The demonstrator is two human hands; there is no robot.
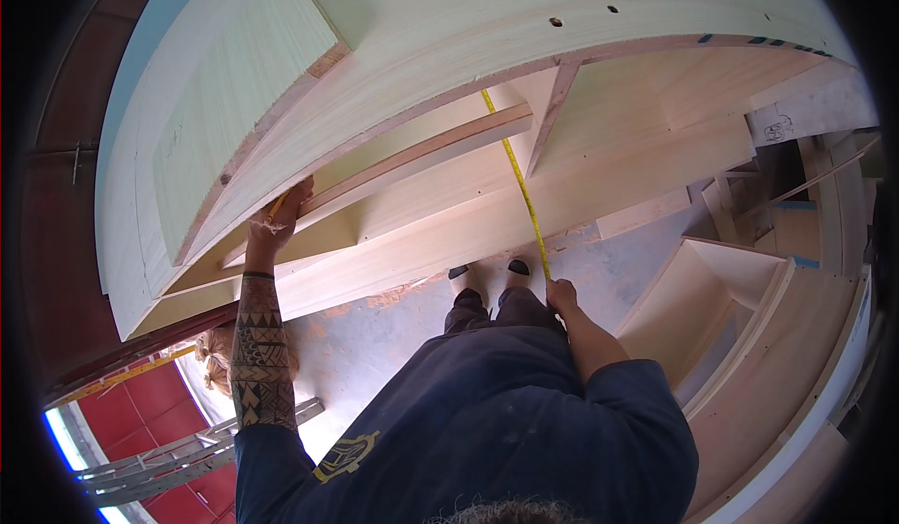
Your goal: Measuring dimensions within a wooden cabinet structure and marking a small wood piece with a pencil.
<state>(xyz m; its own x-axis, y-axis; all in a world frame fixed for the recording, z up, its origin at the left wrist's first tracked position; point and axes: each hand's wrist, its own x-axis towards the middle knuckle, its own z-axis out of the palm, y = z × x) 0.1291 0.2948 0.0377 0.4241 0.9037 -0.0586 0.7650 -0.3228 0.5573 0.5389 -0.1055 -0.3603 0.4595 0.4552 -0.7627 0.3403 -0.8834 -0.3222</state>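
A large pale wooden cabinet (449, 46) stands in front of me, its top panel curving across the view. My left hand (284, 213) reaches up under the cabinet's left edge and pinches a pencil-like yellow object against the wood. My right hand (562, 295) is low by my thigh, shut on the lower end of a yellow tape measure (517, 173). The tape runs straight up from that hand to the underside of the top panel. A horizontal wooden rail (421, 154) crosses the inside behind the tape.
Another open plywood cabinet (712, 309) lies to my right on the grey floor (375, 337). More wooden panels and offcuts (796, 149) are stacked at the far right. A metal ladder (178, 454) lies at the lower left beside red floor tiles.
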